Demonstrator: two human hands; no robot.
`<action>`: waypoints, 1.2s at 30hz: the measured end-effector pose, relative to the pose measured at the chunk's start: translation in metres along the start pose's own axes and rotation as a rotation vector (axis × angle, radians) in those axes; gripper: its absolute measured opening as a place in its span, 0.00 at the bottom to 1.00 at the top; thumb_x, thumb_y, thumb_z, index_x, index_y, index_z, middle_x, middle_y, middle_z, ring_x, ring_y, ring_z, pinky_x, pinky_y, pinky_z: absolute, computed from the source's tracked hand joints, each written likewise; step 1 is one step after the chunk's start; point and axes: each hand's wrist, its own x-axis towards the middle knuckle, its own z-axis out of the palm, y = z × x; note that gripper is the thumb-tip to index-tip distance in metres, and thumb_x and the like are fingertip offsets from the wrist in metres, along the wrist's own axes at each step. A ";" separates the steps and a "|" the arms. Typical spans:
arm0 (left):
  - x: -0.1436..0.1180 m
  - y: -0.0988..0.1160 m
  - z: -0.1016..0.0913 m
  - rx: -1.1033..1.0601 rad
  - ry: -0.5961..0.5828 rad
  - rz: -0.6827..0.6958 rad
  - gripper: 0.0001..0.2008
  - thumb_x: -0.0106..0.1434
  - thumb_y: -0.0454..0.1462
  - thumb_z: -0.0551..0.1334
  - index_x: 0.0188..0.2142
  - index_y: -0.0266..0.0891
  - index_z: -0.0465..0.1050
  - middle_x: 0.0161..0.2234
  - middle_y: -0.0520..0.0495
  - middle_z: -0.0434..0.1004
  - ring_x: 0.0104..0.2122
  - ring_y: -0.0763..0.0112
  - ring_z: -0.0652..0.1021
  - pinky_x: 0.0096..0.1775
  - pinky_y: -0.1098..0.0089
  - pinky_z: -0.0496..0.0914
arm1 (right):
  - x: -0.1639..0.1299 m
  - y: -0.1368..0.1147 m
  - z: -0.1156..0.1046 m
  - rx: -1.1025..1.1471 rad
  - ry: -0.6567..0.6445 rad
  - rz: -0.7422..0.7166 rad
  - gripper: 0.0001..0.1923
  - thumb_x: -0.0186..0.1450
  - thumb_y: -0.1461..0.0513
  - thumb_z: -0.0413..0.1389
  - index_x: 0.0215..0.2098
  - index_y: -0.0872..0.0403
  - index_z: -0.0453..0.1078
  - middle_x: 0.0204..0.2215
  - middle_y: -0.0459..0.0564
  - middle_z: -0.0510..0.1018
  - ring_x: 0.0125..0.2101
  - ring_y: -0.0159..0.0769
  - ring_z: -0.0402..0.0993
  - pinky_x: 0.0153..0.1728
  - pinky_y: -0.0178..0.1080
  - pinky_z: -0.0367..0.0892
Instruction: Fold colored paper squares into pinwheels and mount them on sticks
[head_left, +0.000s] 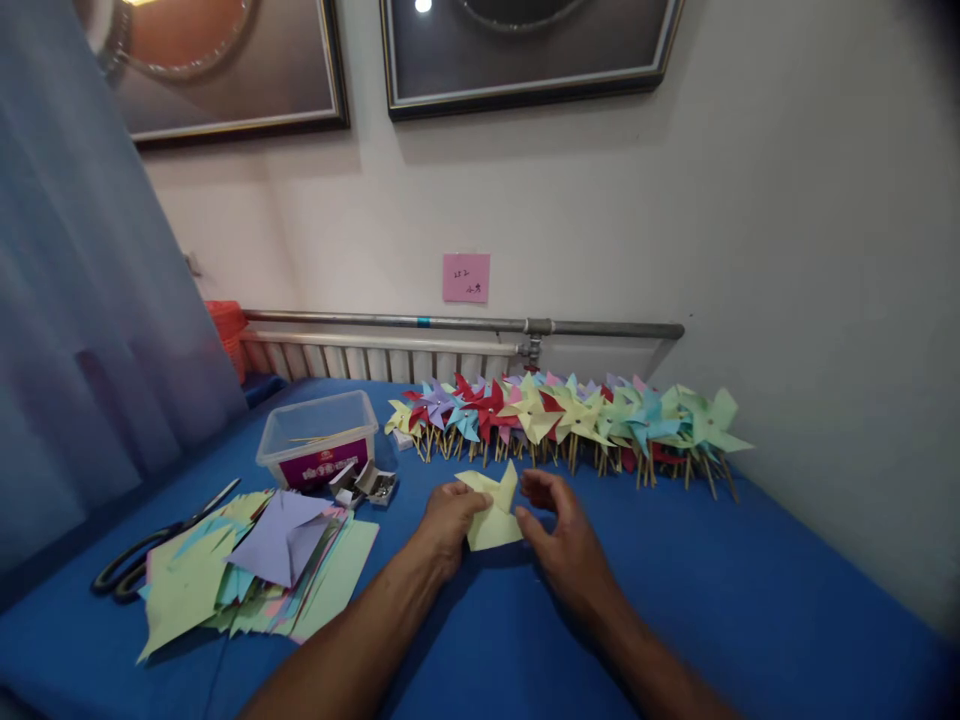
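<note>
A pale yellow paper pinwheel, some of its blades folded inward, is held above the blue cloth. My left hand pinches it near the centre, thumb on top. Just to its right is my right hand, with thumb and fingers apart and curved around the paper's right edge; nothing shows between them. Left of my hands lies a stack of cut coloured paper, topped by a purple slit square. Small open boxes of metal pins sit between the stack and my left hand.
Finished pinwheels on sticks lie in a long row at the back. A clear plastic tub holding a few thin sticks stands back left. Black-handled scissors lie beside the paper. Behind the table are a radiator and a pipe.
</note>
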 end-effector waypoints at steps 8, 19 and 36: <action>-0.004 0.008 0.003 -0.197 0.036 0.056 0.12 0.40 0.33 0.70 0.20 0.36 0.67 0.18 0.52 0.72 0.19 0.74 0.72 0.26 0.72 0.65 | -0.019 -0.008 0.015 -0.608 -0.042 -0.635 0.17 0.63 0.72 0.53 0.48 0.51 0.70 0.59 0.60 0.69 0.62 0.51 0.62 0.57 0.58 0.63; -0.004 0.001 0.005 -0.178 0.035 0.059 0.14 0.38 0.35 0.72 0.23 0.36 0.69 0.20 0.50 0.74 0.20 0.74 0.72 0.25 0.73 0.64 | -0.017 -0.008 0.020 -0.545 0.067 -0.449 0.10 0.71 0.61 0.51 0.36 0.49 0.74 0.52 0.57 0.72 0.58 0.50 0.65 0.54 0.56 0.62; 0.001 -0.007 0.005 0.013 0.120 0.110 0.13 0.40 0.38 0.72 0.20 0.37 0.69 0.16 0.53 0.71 0.16 0.78 0.67 0.22 0.74 0.59 | -0.007 0.005 0.019 -0.128 0.067 0.199 0.16 0.62 0.49 0.55 0.27 0.50 0.76 0.47 0.58 0.74 0.51 0.51 0.70 0.55 0.51 0.62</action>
